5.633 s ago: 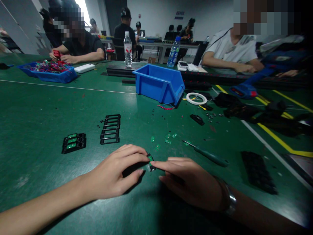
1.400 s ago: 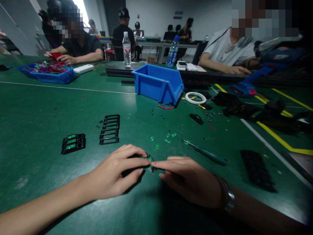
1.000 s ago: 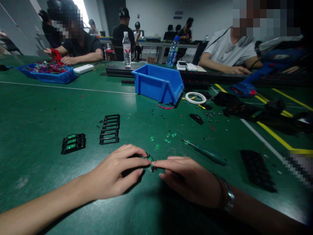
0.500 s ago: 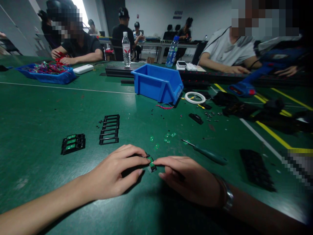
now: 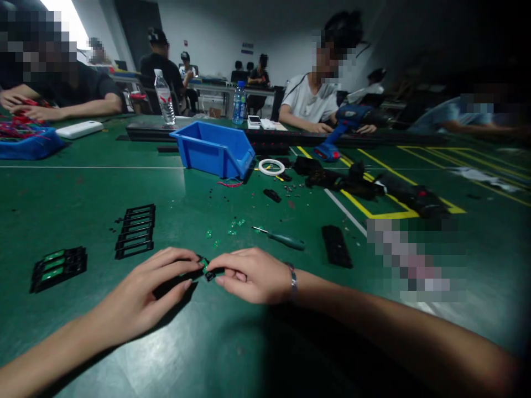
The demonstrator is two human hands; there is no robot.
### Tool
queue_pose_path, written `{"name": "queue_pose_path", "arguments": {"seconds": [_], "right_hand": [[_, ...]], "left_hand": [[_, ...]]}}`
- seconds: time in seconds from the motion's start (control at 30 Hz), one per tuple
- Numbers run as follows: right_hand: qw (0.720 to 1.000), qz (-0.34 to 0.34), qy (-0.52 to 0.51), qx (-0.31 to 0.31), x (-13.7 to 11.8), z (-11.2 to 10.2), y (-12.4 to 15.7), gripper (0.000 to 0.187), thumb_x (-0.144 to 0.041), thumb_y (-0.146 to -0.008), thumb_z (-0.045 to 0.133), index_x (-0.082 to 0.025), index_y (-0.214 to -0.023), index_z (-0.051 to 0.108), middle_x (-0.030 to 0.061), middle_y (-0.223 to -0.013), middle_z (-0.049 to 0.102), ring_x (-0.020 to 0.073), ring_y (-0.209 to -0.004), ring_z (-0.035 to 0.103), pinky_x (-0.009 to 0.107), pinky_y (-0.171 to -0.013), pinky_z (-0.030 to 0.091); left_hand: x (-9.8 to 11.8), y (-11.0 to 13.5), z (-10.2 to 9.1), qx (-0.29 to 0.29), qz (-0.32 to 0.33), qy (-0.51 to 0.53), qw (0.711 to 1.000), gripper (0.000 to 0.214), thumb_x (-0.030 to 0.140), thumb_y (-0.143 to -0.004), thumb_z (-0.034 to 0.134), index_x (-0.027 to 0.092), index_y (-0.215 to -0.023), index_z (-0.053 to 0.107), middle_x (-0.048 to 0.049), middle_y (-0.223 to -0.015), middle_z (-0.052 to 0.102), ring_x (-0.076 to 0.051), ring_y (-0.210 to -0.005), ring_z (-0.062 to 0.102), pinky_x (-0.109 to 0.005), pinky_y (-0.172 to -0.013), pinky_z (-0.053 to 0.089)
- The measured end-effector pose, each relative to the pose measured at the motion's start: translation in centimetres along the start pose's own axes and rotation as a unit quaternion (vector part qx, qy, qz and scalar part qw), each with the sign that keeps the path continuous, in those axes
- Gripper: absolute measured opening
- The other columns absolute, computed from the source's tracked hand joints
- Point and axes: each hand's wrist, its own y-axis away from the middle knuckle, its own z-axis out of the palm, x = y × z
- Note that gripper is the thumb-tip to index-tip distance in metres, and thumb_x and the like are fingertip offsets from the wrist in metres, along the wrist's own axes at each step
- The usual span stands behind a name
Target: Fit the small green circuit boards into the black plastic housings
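Observation:
Between my hands, on the green tabletop, is a small black holder with a green circuit board (image 5: 206, 266) in it. From the left, the bent fingers of my left hand (image 5: 160, 279) grip its edge, thumb low beside it. My right hand (image 5: 251, 275) has its index fingertip on the board's other side, thumb close to the near end and the other fingers curled in. The fingertips partly cover the piece. Several loose green boards (image 5: 232, 228) lie just beyond, beside a green-handled screwdriver (image 5: 284, 240). To the left rest a black slotted frame (image 5: 136, 229) and black holders with green boards (image 5: 58, 268).
A blue bin (image 5: 207, 152) stands ahead, near a white ring (image 5: 271, 167) and small screws. Further right are a blue power drill (image 5: 338, 132), black tool-like items (image 5: 332, 179) and a black plate (image 5: 336, 246). Two bottles stand at the back. Other people sit across the table.
My view has swung to the right, so the table things appear further left. Both hands stay at the small piece; my right thumb now sits closer to its near end.

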Motion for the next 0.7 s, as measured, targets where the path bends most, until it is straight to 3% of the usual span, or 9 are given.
{"name": "queue_pose_path", "arguments": {"seconds": [0.3,0.5,0.7], "right_hand": [[1.000,-0.015,0.012,0.015,0.28,0.24,-0.06,0.028,-0.023,-0.096,0.056,-0.020,-0.121,0.068,-0.0037,-0.067,0.060,0.0109,-0.059,0.053,0.022,-0.062,0.039],[0.999,-0.015,0.010,0.026,0.35,0.39,-0.19,0.027,-0.023,-0.096,0.057,-0.019,-0.120,0.069,-0.0034,-0.067,0.060,0.0105,-0.059,0.053,0.022,-0.061,0.038],[0.999,0.000,-0.008,0.037,-0.07,0.41,-0.34,0.021,-0.026,-0.097,0.057,-0.016,-0.112,0.068,-0.0051,-0.064,0.057,0.0089,-0.056,0.051,0.020,-0.059,0.038]], "left_hand": [[0.70,-0.37,-0.17,0.027,0.023,-0.043,0.998,0.031,0.029,-0.102,0.052,0.022,-0.129,0.064,-0.0103,-0.132,0.061,-0.022,-0.121,0.062,-0.036,-0.104,0.054],[0.23,-0.41,-0.22,0.023,0.056,-0.062,0.996,0.030,0.024,-0.102,0.050,0.019,-0.127,0.065,-0.0109,-0.131,0.062,-0.022,-0.120,0.062,-0.036,-0.105,0.053],[0.70,0.08,0.42,0.030,0.104,-0.134,0.985,0.043,0.019,-0.099,0.052,0.020,-0.142,0.056,-0.0159,-0.137,0.059,-0.026,-0.122,0.060,-0.044,-0.102,0.055]]}}
